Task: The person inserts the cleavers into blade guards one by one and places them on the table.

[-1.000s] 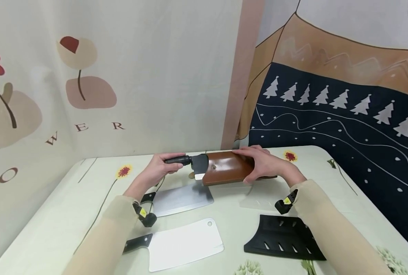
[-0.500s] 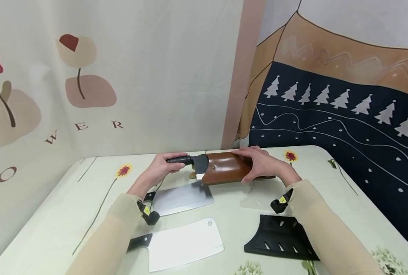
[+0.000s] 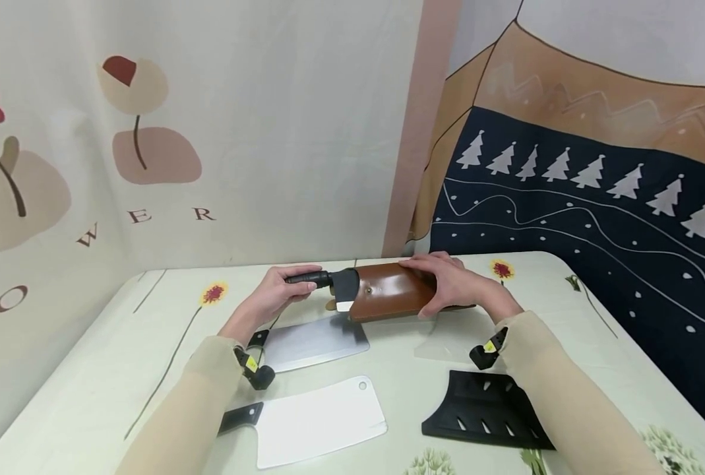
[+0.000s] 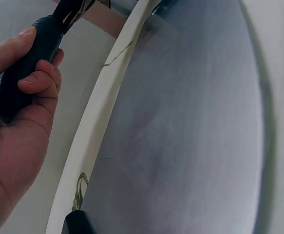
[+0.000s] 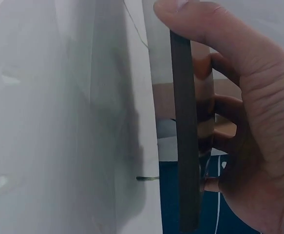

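Observation:
A cleaver (image 3: 345,287) with a dark blade and black handle sits most of the way inside a brown leather sheath (image 3: 390,290); only the blade's handle end shows. My left hand (image 3: 272,291) grips the handle (image 4: 39,46), its fingers curled round it in the left wrist view. My right hand (image 3: 456,284) holds the sheath by its far right end, thumb on the lower edge and fingers over the top. Seen edge-on in the right wrist view, the sheath (image 5: 185,131) lies between thumb and fingers. Both hands keep it raised above the table (image 3: 168,316).
Beneath the left forearm lie a grey-bladed cleaver (image 3: 316,343) and, nearer, a white-bladed cleaver (image 3: 322,422). A black slotted blade guard (image 3: 489,412) lies partly under the right forearm. A clear translucent sheet-like piece (image 3: 447,338) rests below the right hand. Printed curtains hang behind.
Both hands keep their grips on the cleaver and sheath. The right forearm has shifted slightly left since the earliest frame; otherwise almost nothing has moved.

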The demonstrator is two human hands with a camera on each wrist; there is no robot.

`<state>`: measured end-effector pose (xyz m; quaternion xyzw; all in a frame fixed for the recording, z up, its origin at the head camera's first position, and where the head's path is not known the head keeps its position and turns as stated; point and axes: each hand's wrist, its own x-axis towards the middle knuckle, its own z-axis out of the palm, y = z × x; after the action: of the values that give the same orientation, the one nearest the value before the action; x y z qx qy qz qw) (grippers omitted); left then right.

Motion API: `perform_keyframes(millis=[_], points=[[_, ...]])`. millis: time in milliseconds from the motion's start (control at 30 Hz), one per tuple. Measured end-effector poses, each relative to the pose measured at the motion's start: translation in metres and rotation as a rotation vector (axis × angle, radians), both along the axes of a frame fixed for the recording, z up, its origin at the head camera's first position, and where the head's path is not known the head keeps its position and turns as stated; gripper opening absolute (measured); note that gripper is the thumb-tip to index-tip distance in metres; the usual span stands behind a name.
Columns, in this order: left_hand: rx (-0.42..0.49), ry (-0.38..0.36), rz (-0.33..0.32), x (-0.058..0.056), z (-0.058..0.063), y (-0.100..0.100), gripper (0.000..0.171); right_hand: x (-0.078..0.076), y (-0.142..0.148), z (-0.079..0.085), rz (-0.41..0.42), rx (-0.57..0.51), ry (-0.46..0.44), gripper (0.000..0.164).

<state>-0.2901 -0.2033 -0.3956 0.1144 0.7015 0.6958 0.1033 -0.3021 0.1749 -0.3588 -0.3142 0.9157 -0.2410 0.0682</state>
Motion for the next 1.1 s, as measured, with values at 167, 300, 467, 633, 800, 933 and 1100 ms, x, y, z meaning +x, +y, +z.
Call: perform_keyframes(millis=[167,300,467,633,800,933,1100], points=[[-0.029,0.023,-0.018,0.001,0.0,0.007,0.046,-0.002,-0.002,-0.004,0.012,-0.007,0.011,0.1],[-0.039,0.018,-0.007,0.001,0.0,0.01,0.045,-0.003,-0.002,-0.008,0.006,-0.009,-0.01,0.1],[-0.059,0.016,0.002,-0.001,0.0,0.012,0.045,-0.006,-0.004,-0.013,0.005,-0.015,-0.005,0.1],[-0.094,0.04,0.0,-0.003,0.003,0.01,0.045,-0.008,-0.009,-0.014,-0.008,-0.007,-0.011,0.101],[-0.105,0.041,0.003,-0.007,0.002,0.011,0.046,-0.012,-0.015,-0.016,-0.003,-0.002,-0.015,0.102],[-0.117,0.039,-0.002,-0.01,0.0,0.013,0.046,-0.013,-0.02,-0.016,0.004,0.001,-0.028,0.102],[-0.125,0.043,0.015,-0.015,-0.001,0.014,0.047,-0.019,-0.024,-0.013,-0.006,-0.003,-0.032,0.102]])
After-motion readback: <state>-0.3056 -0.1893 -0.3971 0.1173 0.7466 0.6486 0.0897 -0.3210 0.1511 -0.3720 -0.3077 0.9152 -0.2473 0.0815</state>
